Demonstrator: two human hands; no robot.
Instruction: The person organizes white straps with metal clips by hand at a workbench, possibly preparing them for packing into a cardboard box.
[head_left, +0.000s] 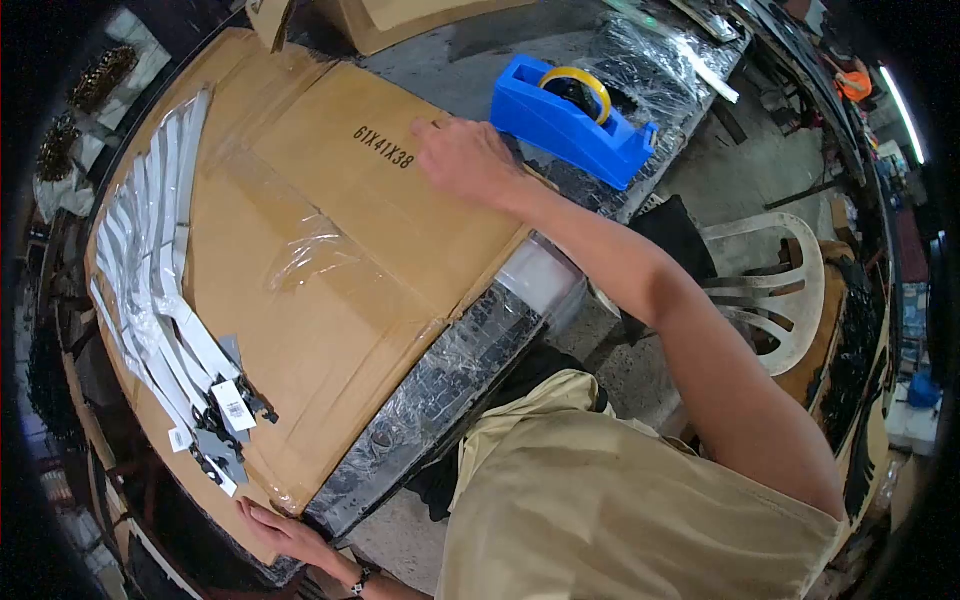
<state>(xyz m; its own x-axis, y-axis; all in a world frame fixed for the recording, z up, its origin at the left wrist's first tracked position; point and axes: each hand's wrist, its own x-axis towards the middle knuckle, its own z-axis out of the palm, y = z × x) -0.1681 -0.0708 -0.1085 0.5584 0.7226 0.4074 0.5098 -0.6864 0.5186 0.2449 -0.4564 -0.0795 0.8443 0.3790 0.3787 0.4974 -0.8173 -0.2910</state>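
Note:
A large flattened cardboard sheet (330,190), printed "61X41X38", lies across the work table. My right hand (468,162) is on its far right edge, fingers curled against the board near the printing. At the near left corner, my left hand (285,535) rests along the cardboard edge with its fingers stretched out. A bundle of white and grey strips in clear plastic (160,230) lies on the left part of the sheet. White tags (234,405) and dark end pieces show at its near end. A blue tape dispenser (570,125) with a yellow-cored roll stands beyond my right hand.
The table (420,410) has a dark top wrapped in clear film. Crumpled plastic film (650,60) lies behind the dispenser. An open cardboard box (390,20) is at the far edge. A white plastic chair (775,290) stands to the right.

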